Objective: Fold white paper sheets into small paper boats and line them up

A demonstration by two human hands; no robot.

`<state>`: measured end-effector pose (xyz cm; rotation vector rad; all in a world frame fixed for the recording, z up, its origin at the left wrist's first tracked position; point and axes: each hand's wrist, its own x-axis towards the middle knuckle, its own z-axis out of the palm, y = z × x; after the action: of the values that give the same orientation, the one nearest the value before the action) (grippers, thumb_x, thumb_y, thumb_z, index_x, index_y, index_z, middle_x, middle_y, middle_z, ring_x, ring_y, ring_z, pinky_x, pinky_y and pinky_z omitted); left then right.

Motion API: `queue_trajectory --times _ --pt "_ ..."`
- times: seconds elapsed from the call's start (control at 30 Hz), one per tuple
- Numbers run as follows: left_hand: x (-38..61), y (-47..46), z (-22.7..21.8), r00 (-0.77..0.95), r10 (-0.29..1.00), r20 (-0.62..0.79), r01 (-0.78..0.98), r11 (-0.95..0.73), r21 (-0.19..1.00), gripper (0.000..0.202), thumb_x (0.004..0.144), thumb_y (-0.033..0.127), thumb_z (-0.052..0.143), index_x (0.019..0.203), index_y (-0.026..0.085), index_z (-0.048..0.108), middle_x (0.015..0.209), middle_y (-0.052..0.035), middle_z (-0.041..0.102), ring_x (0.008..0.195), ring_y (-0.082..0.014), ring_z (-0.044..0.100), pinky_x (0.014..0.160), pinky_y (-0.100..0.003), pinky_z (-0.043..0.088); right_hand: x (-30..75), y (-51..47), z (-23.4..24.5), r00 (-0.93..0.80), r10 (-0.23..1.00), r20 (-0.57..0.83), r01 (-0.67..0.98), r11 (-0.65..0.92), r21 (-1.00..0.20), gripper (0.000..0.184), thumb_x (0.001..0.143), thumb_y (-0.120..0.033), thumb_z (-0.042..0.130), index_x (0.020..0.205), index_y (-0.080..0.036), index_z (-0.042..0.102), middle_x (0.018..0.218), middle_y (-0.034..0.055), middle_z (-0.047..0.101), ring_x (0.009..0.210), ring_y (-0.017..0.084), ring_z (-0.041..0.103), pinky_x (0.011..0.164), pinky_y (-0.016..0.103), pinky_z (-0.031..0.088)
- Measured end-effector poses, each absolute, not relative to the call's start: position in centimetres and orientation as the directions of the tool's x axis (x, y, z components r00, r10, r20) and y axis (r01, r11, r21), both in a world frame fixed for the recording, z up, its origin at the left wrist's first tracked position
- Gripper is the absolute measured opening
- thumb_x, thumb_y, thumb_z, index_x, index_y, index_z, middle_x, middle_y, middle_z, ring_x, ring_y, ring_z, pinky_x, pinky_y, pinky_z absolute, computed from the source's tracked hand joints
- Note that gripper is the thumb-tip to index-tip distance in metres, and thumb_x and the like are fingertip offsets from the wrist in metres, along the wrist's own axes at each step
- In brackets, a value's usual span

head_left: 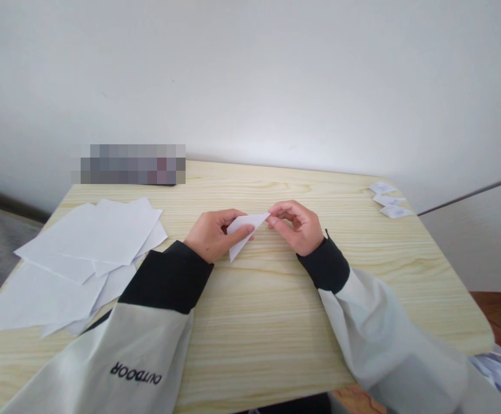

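Observation:
A small piece of folded white paper [244,225], roughly triangular, is held between my hands above the middle of the table. My left hand [218,234] grips its left part, the thumb lying across the front and the fingers behind. At the paper's upper right tip, my right hand [295,225] pinches the point between thumb and fingertips. The paper's lower left corner points down toward me. Part of its back is hidden by the left fingers.
Loose white paper sheets [103,233] overlap on the left of the wooden table [267,333]. Three small folded papers [388,200] lie by the far right edge. A blurred-out object [132,167] sits at the back left. A white wall [250,80] rises behind the table.

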<state>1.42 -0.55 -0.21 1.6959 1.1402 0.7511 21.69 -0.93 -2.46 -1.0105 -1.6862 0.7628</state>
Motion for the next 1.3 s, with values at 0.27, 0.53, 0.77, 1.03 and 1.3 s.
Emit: queue_trajectory --times 0.27,0.53,0.77,1.03,1.3 --pt "1.5 -0.7 0.0 0.413 0.910 -0.025 0.340 -0.128 0.932 0.036 0.073 0.048 0.061 0.079 0.014 0.067 0.063 -0.0011 0.063 0.054 -0.0122 0.053 0.048 -0.021 0.038 21.8 -1.1 -2.0 -0.241 0.851 0.467 0.338 0.524 -0.782 0.009 0.081 -0.026 0.061 0.087 -0.020 0.062 0.077 0.0003 0.069 0.069 0.012 0.065 0.069 0.027 0.054" --pt "1.6 -0.8 0.5 0.407 0.913 -0.001 0.361 -0.160 0.919 0.028 0.076 0.042 0.060 0.081 0.017 0.069 0.067 0.0001 0.069 0.060 -0.0129 0.058 0.058 -0.022 0.045 21.4 -1.3 -1.3 -0.347 0.748 0.565 0.357 0.663 -0.658 0.005 0.081 -0.023 0.058 0.081 -0.022 0.063 0.078 0.0006 0.068 0.071 0.013 0.063 0.069 0.028 0.052" --pt "1.7 -0.7 0.4 0.380 0.921 0.087 0.388 -0.244 0.889 0.027 0.076 0.041 0.061 0.079 0.017 0.072 0.075 -0.0006 0.070 0.068 -0.0147 0.060 0.064 -0.024 0.045 21.2 -1.5 -1.1 -0.310 0.805 0.506 0.353 0.591 -0.725 0.004 0.079 -0.021 0.059 0.083 -0.019 0.061 0.073 -0.0001 0.065 0.067 0.012 0.060 0.067 0.026 0.049" --pt "1.7 -0.7 0.4 0.386 0.915 0.119 0.392 -0.279 0.877 0.025 0.075 0.038 0.062 0.076 0.015 0.071 0.074 -0.0015 0.070 0.068 -0.0149 0.060 0.066 -0.024 0.046 21.3 -1.6 -1.0 -0.335 0.867 0.368 0.425 0.488 -0.763 0.018 0.086 -0.026 0.051 0.074 -0.017 0.061 0.066 -0.0001 0.063 0.059 0.010 0.053 0.057 0.023 0.041" --pt "1.7 -0.6 0.2 0.403 0.899 0.170 0.374 -0.331 0.866 0.023 0.076 0.036 0.062 0.075 0.015 0.071 0.074 -0.0016 0.070 0.068 -0.0141 0.061 0.065 -0.023 0.046 21.1 -1.6 -1.0 -0.343 0.888 0.305 0.452 0.441 -0.776 0.021 0.086 -0.026 0.051 0.070 -0.017 0.061 0.062 0.0004 0.064 0.054 0.010 0.054 0.052 0.021 0.040"
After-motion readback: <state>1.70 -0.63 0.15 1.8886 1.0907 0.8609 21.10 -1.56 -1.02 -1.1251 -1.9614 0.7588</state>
